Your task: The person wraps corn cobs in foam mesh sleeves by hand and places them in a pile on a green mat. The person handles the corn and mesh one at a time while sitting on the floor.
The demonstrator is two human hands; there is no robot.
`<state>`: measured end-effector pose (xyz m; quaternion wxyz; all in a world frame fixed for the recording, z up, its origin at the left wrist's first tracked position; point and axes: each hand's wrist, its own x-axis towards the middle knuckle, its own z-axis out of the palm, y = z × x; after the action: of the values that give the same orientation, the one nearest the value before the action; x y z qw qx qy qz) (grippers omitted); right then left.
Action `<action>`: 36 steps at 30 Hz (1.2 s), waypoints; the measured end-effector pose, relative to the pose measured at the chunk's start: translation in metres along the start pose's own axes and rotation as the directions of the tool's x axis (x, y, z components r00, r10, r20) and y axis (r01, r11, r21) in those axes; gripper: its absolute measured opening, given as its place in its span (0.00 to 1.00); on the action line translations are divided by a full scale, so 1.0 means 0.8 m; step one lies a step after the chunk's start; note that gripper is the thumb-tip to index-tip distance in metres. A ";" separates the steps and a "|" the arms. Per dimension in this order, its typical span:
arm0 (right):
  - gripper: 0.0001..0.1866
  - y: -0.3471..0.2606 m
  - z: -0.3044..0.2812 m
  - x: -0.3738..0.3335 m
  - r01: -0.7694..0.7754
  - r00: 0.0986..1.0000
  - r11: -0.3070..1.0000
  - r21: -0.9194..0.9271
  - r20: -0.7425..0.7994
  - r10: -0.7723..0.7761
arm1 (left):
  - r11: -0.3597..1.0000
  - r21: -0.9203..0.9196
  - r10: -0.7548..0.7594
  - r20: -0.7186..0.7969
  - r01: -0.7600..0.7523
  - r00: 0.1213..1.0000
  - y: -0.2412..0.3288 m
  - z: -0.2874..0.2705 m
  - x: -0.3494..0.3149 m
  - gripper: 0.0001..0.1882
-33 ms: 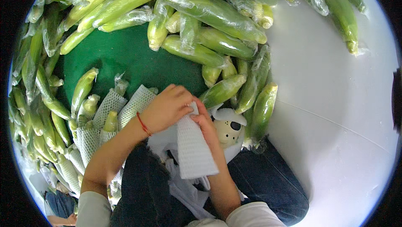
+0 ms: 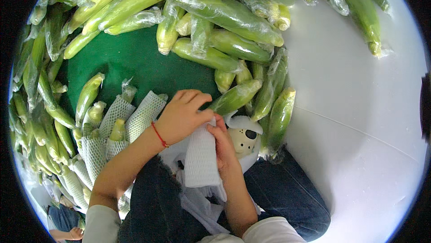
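Both hands closed on white foam sleeve (image 2: 202,155) over lap: left hand (image 2: 182,115) pinching top edge, right hand (image 2: 224,146) gripping side. Likely light, soft, stretchy, prone to crumple; best held at open rim. Netted corn (image 2: 117,128) just left, on green cloth (image 2: 134,61).

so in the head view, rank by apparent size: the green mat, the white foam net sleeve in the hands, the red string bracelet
1. Dark green mat, though corn covers part of it.
2. White foam net sleeve, nearer the camera, so flattered.
3. Thin red string bracelet, clearly smallest.
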<state>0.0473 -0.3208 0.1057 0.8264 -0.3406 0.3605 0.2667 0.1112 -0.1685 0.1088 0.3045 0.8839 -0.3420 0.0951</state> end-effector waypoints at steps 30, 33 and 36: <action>0.19 -0.058 -0.070 0.109 0.665 0.648 0.712 -0.226 -0.301 -0.700 | 0.595 -0.474 -0.608 0.263 0.649 0.749 -0.010 0.124 0.063 0.13; 0.13 -0.037 -0.049 0.051 0.638 0.697 0.724 -0.263 -0.202 -0.688 | 0.611 -0.497 -0.584 0.242 0.616 0.775 0.031 0.050 0.050 0.15; 0.07 -0.009 -0.025 0.023 0.566 0.754 0.757 -0.327 -0.166 -0.635 | 0.579 -0.532 -0.598 0.238 0.617 0.766 0.045 0.012 0.003 0.17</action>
<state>0.0550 -0.3366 0.0841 0.7603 -0.5753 0.3009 -0.0192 0.0888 -0.1965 0.1187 0.5679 0.8106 -0.0357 -0.1385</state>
